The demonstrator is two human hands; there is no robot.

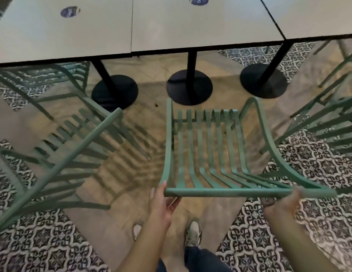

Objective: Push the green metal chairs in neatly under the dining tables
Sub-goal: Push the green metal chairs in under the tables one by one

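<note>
A green slatted metal chair (206,150) stands in front of me, its seat facing the middle dining table (200,36). Its front edge is short of the table's edge. My left hand (163,201) grips the left end of the chair's top rail, thumb over it and fingers beneath. My right hand (283,201) holds the right end of the same rail, blurred, fingers curled under it. A second green chair (73,146) stands angled at my left, out from the left table (53,36). A third green chair (332,126) is at the right edge.
Three pale tables stand side by side on black posts with round black bases (190,87). Another green chair (43,77) is tucked under the left table. Patterned tiles (53,242) flank a plain floor strip. My shoes (192,232) are right behind the held chair.
</note>
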